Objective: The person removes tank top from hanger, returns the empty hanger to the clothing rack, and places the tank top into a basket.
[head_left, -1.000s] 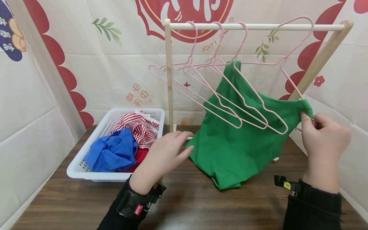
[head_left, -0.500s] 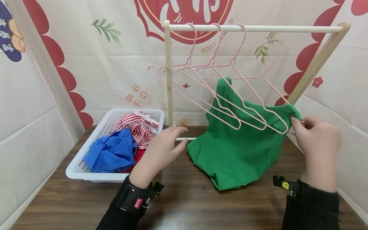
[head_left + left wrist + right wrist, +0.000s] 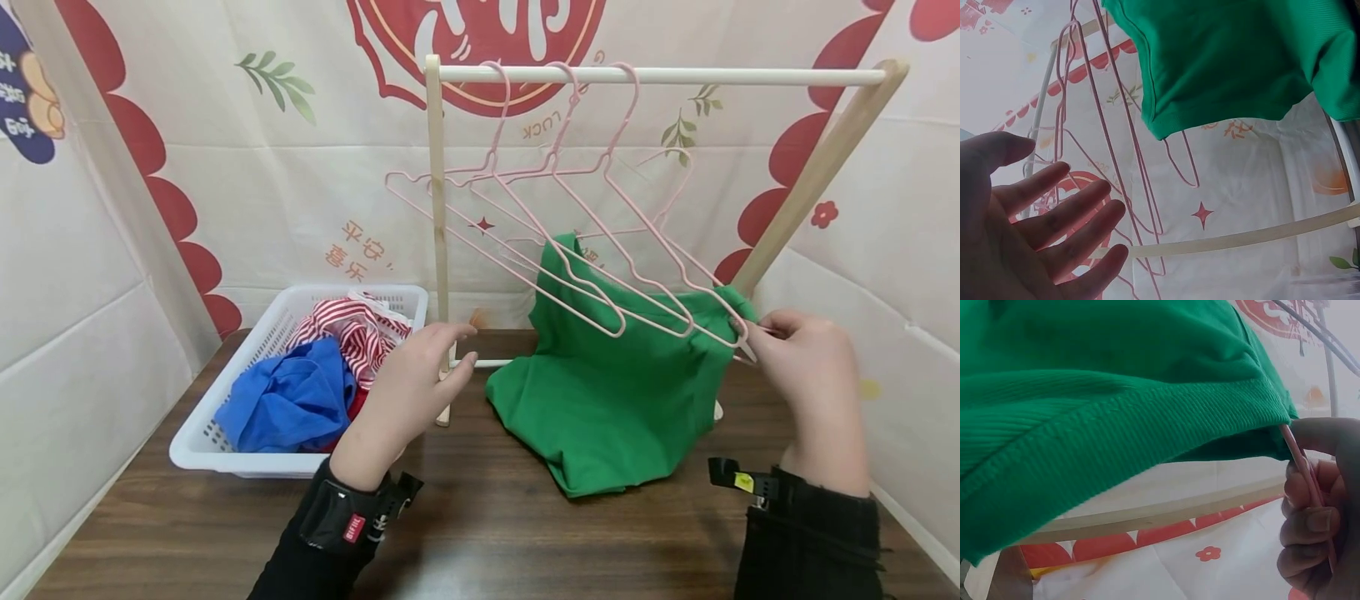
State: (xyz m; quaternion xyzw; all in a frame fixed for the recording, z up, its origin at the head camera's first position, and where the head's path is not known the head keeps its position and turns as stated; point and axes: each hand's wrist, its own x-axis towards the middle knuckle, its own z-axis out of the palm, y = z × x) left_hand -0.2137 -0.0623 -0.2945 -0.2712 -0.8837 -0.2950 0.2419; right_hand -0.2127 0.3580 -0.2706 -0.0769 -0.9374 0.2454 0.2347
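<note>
A green garment [image 3: 615, 417] with a ribbed band [image 3: 1122, 425] hangs on a pink clothes hanger [image 3: 670, 200] behind the rack's other hangers, its lower part resting on the table. My right hand [image 3: 813, 367] grips that hanger's end; in the right wrist view its fingers curl around the pink wire [image 3: 1307, 472] beside the band. The hanger's hook sits below the rail, apart from it. To the left of the garment, my left hand [image 3: 397, 392] is held in the air with nothing in it. The left wrist view shows its fingers [image 3: 1075, 212] loosely spread.
A wooden rack with a white rail [image 3: 735, 77] carries several pink hangers [image 3: 555, 154] with no clothes on them, in front of the garment. At the left on the brown table [image 3: 480, 542], a white basket [image 3: 247, 462] holds blue cloth [image 3: 288, 400] and red-and-white striped cloth [image 3: 352, 329].
My right hand has brought the hanger and the green garment down and leftward; the hook has come off the rail. My left hand has drawn slightly left, away from the garment.
</note>
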